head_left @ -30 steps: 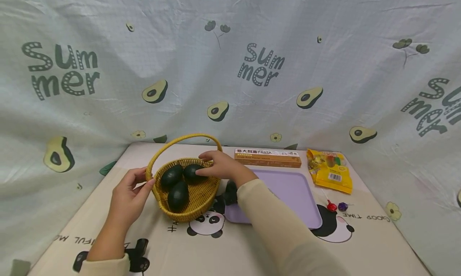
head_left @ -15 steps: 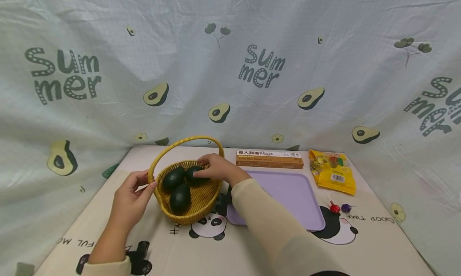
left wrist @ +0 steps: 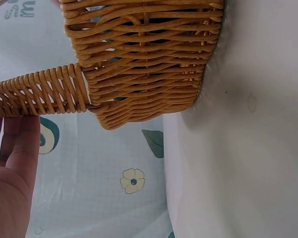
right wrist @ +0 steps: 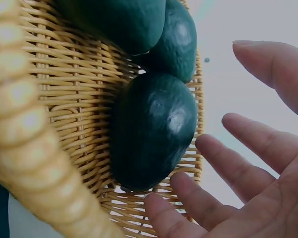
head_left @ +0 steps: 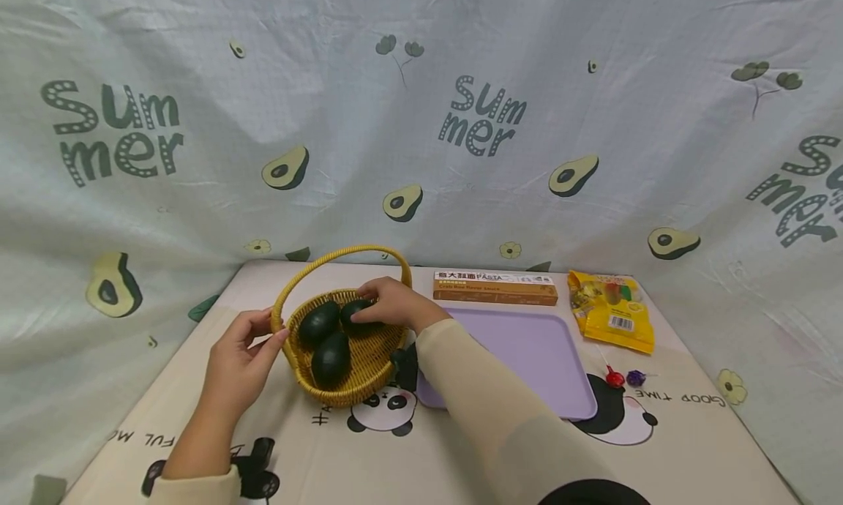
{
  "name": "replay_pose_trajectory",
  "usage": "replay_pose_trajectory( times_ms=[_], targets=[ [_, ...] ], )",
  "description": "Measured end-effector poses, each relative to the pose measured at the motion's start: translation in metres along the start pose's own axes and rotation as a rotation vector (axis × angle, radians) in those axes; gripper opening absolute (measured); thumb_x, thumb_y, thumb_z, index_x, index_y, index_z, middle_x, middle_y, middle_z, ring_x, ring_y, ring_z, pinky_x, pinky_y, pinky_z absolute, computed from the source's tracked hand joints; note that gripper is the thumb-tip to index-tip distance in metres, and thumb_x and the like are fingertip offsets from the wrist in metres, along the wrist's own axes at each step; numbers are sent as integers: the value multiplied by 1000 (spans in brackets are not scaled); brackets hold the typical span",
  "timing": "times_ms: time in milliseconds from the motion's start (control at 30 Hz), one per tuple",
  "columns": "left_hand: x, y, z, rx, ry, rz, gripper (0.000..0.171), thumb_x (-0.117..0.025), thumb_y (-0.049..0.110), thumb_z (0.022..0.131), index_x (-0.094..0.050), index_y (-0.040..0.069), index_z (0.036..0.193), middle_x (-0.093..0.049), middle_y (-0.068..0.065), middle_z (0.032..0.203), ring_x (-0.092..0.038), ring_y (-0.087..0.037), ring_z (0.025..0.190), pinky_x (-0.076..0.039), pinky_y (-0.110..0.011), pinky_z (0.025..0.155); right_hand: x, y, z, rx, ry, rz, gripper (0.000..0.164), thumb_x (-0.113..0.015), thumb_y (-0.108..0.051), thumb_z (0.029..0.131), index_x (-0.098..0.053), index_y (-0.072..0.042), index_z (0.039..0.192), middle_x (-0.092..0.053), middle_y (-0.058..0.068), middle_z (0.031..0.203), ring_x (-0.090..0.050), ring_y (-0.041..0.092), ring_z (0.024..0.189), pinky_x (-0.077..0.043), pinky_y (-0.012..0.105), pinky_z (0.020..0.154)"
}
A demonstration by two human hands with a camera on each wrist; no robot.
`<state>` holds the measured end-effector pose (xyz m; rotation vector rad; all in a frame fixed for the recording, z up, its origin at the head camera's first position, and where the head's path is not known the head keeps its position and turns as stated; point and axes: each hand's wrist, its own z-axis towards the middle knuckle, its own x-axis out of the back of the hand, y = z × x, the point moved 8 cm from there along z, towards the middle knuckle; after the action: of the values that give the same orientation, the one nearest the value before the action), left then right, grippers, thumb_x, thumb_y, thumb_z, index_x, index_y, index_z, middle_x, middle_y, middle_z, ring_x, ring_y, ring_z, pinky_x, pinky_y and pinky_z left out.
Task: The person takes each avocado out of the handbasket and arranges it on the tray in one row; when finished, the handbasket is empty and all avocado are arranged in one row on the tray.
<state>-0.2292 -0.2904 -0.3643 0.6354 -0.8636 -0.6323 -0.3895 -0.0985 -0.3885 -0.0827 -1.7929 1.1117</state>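
A yellow wicker basket [head_left: 369,366] with a tall arched handle stands on the left of the table. Three dark green avocados [head_left: 331,360] lie in it, grouped toward its left and back. My left hand [head_left: 240,358] holds the foot of the handle between thumb and fingers. In the left wrist view its fingers [left wrist: 25,148] lie against the wrapped handle [left wrist: 44,91]. Over the basket's back right rim is my right hand [head_left: 393,304], beside the rightmost avocado [right wrist: 154,131]. The right wrist view shows its fingers spread, with nothing in its palm.
Right of the basket lies a lilac tray [head_left: 527,358], partly behind the right sleeve. A pasta box [head_left: 495,288] is behind it. Further right are a yellow candy bag [head_left: 612,311], a red lollipop [head_left: 615,377] and a purple one [head_left: 636,378]. A printed curtain [head_left: 474,197] closes off the back.
The head view has shifted slightly. My left hand keeps its hold on the handle, my right hand stays by the rightmost avocado, and the avocados lie as before.
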Motion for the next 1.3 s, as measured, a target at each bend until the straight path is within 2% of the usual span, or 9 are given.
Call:
replay_pose_trajectory(
  times_ms=[200, 433, 700, 800, 933, 1133, 1300],
  targets=[
    [0, -2, 0, 16, -2, 1, 28, -69, 15, 100, -62, 8, 126, -66, -7, 125, -52, 16, 107, -47, 0, 84, -3, 0, 7, -12, -17, 21, 61, -79, -36, 91, -60, -13, 143, -61, 6, 144, -56, 22, 134, -48, 37, 112],
    [0, -1, 1, 23, -1, -6, 28, -69, 15, 100, -62, 9, 126, -67, -7, 125, -52, 17, 107, -47, 0, 83, -10, -3, 16, 5, -57, -45, 60, -78, -37, 91, -60, -14, 144, -60, 3, 146, -54, 19, 135, -46, 34, 113],
    [0, -1, 1, 19, 0, -15, 25, -70, 13, 99, -63, 8, 123, -67, -8, 124, -52, 17, 106, -48, -1, 83, -19, -3, 20, -23, -78, -10, 54, -79, -32, 90, -64, -14, 140, -66, 2, 136, -60, 17, 121, -50, 35, 108],
    [0, -2, -1, 18, 2, -6, 26, -70, 13, 99, -63, 9, 123, -67, -7, 124, -52, 18, 106, -47, -1, 83, -23, 1, 21, -56, -81, 27, 51, -79, -27, 90, -66, -15, 138, -67, 1, 130, -62, 15, 113, -53, 34, 103],
    [1, -3, -3, 16, 3, -5, 26, -69, 11, 99, -63, 8, 123, -67, -6, 125, -52, 18, 106, -47, -1, 83, -28, 5, 21, -97, -96, 12, 45, -80, -23, 90, -67, -17, 133, -65, 1, 125, -60, 14, 105, -54, 34, 99],
    [1, -2, -4, 16, 14, -6, 23, -69, 11, 99, -63, 8, 121, -67, -7, 128, -51, 19, 107, -47, -1, 83, -28, 6, 20, -139, -95, -68, 42, -82, -28, 89, -67, -20, 127, -66, -1, 116, -61, 15, 98, -56, 35, 90],
    [0, 0, -2, 15, 13, -10, 23, -69, 12, 99, -63, 9, 121, -67, -8, 127, -52, 18, 107, -48, -1, 83, -26, 9, 19, -188, -95, -85, 46, -84, -31, 87, -66, -20, 128, -66, -1, 114, -62, 14, 97, -57, 36, 90]
  ],
)
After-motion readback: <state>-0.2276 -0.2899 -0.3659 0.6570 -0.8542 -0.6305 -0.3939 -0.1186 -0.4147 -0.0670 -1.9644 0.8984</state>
